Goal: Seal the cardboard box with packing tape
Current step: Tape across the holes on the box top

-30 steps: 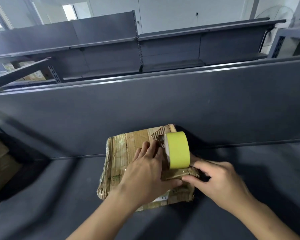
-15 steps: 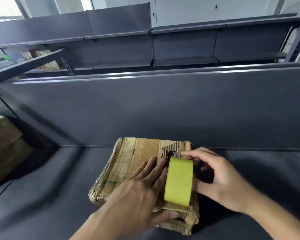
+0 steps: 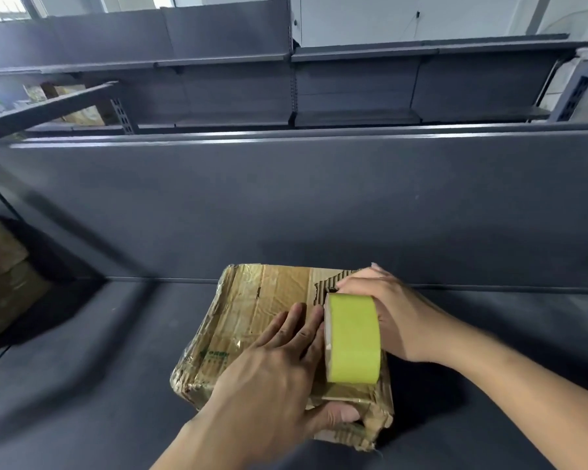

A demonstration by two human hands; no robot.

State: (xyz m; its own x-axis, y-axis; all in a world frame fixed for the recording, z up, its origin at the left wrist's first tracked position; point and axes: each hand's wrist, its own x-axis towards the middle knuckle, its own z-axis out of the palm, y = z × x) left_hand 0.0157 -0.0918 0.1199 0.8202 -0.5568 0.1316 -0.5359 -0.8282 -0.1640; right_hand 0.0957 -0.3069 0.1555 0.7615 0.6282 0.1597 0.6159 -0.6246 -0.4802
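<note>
Yellow roll (image 3: 353, 337), lower centre: right hand (image 3: 399, 320) has newly grasped it; left hand (image 3: 275, 371), flat, pins box (image 3: 248, 300); strip-laying begins.

A dark grey shelf board (image 3: 82, 385) fills the bottom of the view. A tall dark grey panel (image 3: 286, 205) stands up behind it, and its top edge shines with light. Past the panel stand rows of grey metal shelves (image 3: 353, 117). The wall (image 3: 387, 18) behind them is white. A bright window (image 3: 0, 5) shows at the top left. Brown boxes (image 3: 4, 283) sit low on the left.
</note>
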